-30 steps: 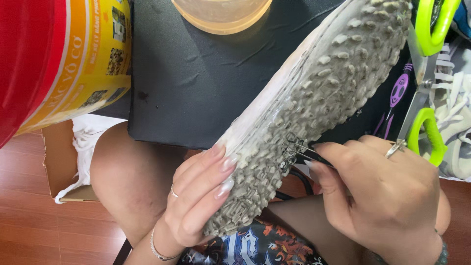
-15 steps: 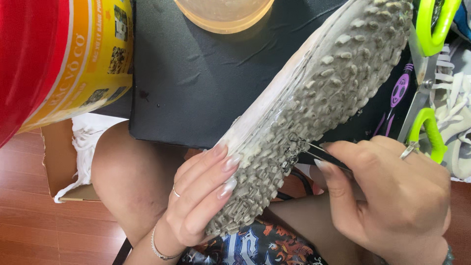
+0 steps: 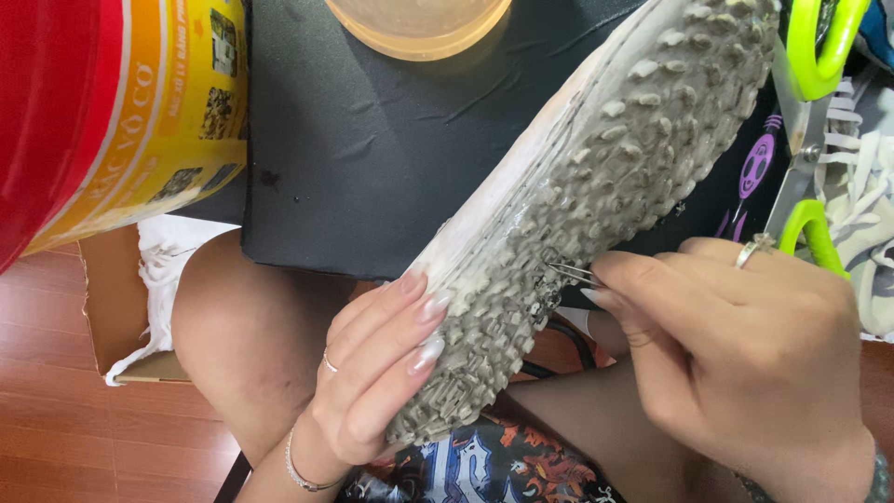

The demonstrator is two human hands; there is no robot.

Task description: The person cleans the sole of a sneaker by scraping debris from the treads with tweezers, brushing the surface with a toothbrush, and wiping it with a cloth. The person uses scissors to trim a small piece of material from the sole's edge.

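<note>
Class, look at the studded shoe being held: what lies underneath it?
Under the shoe lies a black mat, with the person's bare legs lower down. The shoe hides the mat directly beneath, and its upper faces away.

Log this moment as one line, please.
left hand: grip on grey studded shoe sole | right hand: thin metal pick at studs | surface: black mat

The tool (image 3: 570,271) is mostly hidden inside the right fingers (image 3: 643,279); only a thin metal tip shows. Beyond them, the shoe (image 3: 596,196) toe runs off the top edge.
</note>
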